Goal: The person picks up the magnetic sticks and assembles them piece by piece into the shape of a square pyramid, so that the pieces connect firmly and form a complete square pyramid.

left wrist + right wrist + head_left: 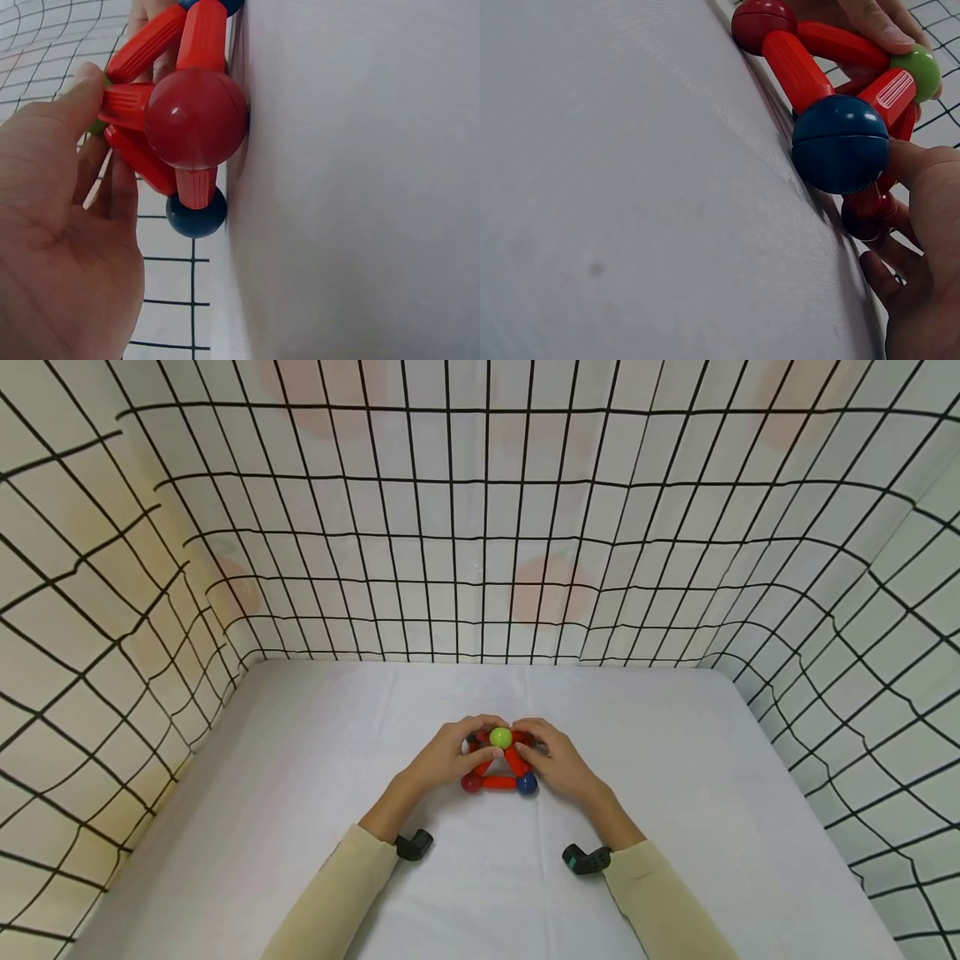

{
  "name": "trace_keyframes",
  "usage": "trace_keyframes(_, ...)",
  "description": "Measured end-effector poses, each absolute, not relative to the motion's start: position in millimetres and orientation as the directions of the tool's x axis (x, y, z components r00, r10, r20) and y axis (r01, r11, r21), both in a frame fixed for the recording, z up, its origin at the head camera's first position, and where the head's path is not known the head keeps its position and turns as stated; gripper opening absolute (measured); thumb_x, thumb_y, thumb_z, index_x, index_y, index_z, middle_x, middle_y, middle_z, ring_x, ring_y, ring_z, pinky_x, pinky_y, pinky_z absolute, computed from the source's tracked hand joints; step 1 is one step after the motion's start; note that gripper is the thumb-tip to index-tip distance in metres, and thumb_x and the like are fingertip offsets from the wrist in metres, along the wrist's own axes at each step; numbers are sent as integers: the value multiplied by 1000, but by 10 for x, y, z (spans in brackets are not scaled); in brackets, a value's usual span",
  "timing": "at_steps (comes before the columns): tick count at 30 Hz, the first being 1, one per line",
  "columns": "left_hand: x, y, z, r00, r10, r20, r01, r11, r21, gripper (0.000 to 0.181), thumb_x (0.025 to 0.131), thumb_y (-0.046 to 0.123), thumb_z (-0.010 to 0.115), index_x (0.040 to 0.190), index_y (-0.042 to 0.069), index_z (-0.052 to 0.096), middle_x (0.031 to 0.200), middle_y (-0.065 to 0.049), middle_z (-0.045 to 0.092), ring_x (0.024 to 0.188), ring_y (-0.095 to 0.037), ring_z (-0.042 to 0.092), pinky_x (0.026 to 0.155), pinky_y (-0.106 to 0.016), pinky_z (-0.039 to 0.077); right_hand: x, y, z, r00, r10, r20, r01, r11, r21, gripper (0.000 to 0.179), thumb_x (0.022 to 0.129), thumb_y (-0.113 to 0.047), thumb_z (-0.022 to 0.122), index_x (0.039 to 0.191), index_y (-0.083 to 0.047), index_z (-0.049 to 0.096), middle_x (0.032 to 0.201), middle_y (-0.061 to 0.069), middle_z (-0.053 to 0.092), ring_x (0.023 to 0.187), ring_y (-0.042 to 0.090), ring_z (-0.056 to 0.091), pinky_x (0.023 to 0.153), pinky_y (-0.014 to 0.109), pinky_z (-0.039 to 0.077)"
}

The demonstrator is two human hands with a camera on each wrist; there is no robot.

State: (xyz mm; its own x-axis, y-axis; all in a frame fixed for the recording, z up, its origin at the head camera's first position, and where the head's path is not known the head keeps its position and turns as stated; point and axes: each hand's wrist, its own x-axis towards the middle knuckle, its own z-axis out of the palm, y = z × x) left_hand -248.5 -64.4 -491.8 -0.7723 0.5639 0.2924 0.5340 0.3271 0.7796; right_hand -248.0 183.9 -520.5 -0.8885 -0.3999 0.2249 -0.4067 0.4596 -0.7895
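Note:
A pyramid of ribbed red rods and coloured balls stands on the white table, with a lime green ball at its top. Its near edge is a red rod between a red ball and a blue ball. From the left, my left hand holds the upper part, thumb at the green ball and fingers behind. On the other side, my right hand grips the frame, its thumb against a sloping rod. The right wrist view shows another dark red ball at a back corner, beside the right fingers.
White cloth covers the table. Black wire grid rises along the back and both sides. Both wrists carry black strapped devices, one on the left and one on the right.

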Motion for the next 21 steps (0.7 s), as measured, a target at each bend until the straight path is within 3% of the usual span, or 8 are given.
trace_keyframes(3,-2493,-637,-4920,-766,566,304,550,335,765,40,98,29,73,136,23,63,115,7,69,101,-14,61,90,-42,57,-2471,1846,-5201,-888,-400,226,-405,453,-794,37,103,-18,64,138,-10,61,142,10,60,126,29,61,110,53,48)
trace_keyframes(7,-2486,-655,-4922,-762,579,290,556,356,751,44,97,26,74,139,20,61,119,5,68,105,-19,62,93,-41,56,-2439,1880,-5201,-888,-411,205,-399,469,-788,43,102,-21,65,144,-14,56,148,9,56,137,31,54,116,55,42)
trace_keyframes(12,-2450,-720,-4926,-786,571,237,526,417,741,53,92,23,80,141,17,60,131,3,66,121,-21,61,109,-45,50,-2362,1956,-5181,-883,-446,148,-362,445,-819,55,103,-31,64,153,-18,45,158,8,46,149,34,41,123,57,31)
trace_keyframes(18,-2435,-748,-4922,-802,564,197,500,454,737,52,93,30,78,141,20,60,139,6,64,129,-15,57,116,-45,45,-2319,2025,-5160,-873,-482,80,-348,498,-794,84,87,-44,81,157,-25,38,166,0,34,156,31,30,125,57,27)
trace_keyframes(21,-2438,-765,-4922,-805,561,194,497,457,738,55,92,31,80,142,21,59,142,6,61,133,-16,55,117,-46,43,-2322,2031,-5150,-873,-485,52,-341,530,-777,91,84,-48,83,158,-27,35,168,-1,31,156,31,28,124,57,28)
